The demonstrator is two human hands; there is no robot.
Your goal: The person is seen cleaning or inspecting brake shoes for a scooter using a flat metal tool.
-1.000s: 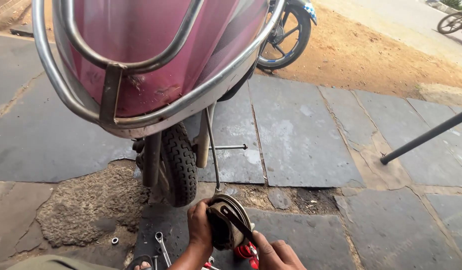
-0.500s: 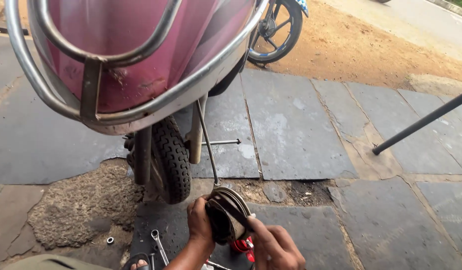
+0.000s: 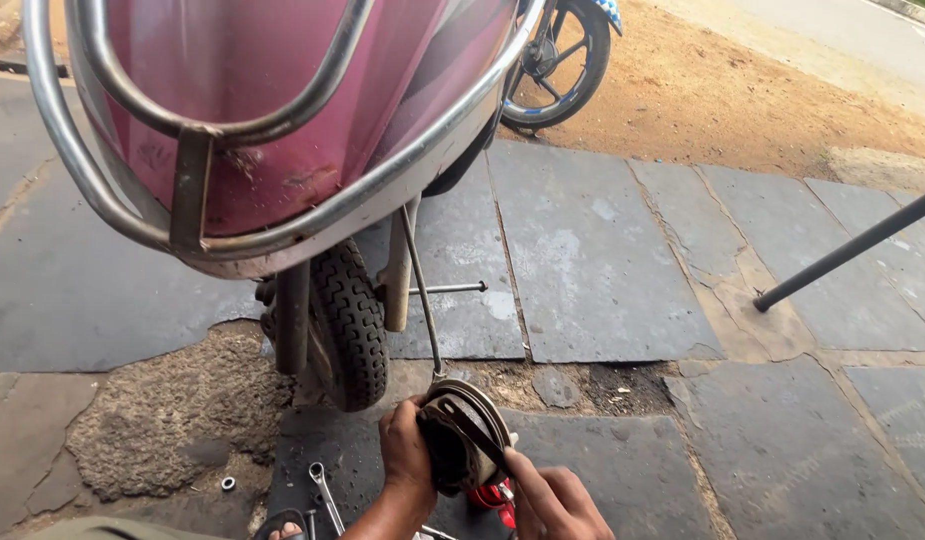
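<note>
Left hand: the left hand is curling its fingers around the left rim of a round metal brake plate, gripping it from the side.
Right hand: the right hand is pressing its fingers against the plate's lower right edge, pinching it there; the fingertips are partly hiding behind the plate.
Brake plate: it is sitting between both hands, tilted on edge, low in the view, with a thin cable running up from it.
Above the hands: a scooter's front tyre is standing just above the left hand, under the pink body and its steel guard rail.
Beside the left hand: a spanner is lying on the stone paving, with a small nut farther left.
Under the right hand: something red is peeking out.
</note>
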